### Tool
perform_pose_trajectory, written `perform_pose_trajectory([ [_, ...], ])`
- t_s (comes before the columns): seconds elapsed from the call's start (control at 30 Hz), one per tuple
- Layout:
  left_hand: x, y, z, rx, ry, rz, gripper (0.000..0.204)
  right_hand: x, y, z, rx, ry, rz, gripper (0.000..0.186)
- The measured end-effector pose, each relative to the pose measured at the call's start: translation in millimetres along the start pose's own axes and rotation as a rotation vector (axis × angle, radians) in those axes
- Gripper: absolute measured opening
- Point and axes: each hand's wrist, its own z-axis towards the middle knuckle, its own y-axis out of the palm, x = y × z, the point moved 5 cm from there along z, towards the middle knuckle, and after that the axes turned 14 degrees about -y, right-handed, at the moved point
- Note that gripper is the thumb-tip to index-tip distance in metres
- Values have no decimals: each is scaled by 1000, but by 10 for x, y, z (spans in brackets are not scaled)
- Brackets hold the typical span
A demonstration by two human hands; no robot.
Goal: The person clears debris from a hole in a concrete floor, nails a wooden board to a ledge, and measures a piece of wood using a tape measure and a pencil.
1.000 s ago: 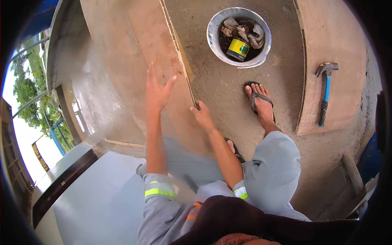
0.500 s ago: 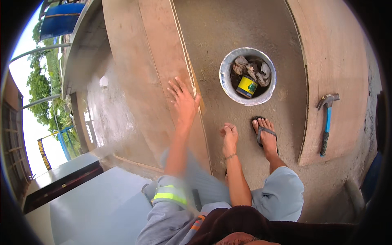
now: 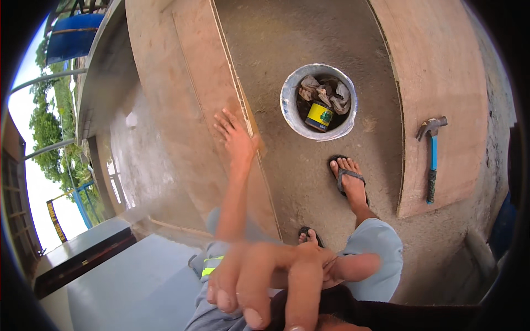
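Observation:
My left hand lies flat on a wooden panel, its fingers spread beside the panel's right edge. Close to the camera, low in the picture, is my right hand. Its fingers are bent and apart, with nothing seen in them, and it covers part of my lap. A white-rimmed bucket stands on the floor ahead of my feet. Inside it are crumpled, dirty bags and a yellow and dark can, leaning.
On the right, a claw hammer with a blue and black handle rests on another wooden sheet. My sandalled feet are on the concrete floor. A grey-blue flat surface is at the lower left.
My right hand has risen from beside my knee toward the camera, its fingers spreading. My left hand stays on the panel. The whole view has shifted slightly.

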Motion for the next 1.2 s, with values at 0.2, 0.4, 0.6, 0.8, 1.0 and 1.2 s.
perform_pose_trajectory([
  [0.2, -77, -15, 15, 26, 45, 10, 123, 20, 43, -65, -114, -9, 12, 58],
  [0.4, -100, -23, -13, 50, 22, 12, 122, 66, 34, -140, -120, -29, -16, 58],
  [0.6, -33, -74, -2, 87, 135, -161, 97, 122, -11, -151, -8, -121, -115, 58],
  [0.8, -867, -400, -9, -139, 18, -686, 64, 346, -151, -360, 1, 353, -188, 35],
  [1.0, -377, 77, -269, 57, 25, -156, 98, 273, -160, -330, -142, 538, -375, 34],
  [1.2, -89, 31, -106, 18, 220, -139, 103, -27, -452, -300, -21, 617, -593, 36],
])
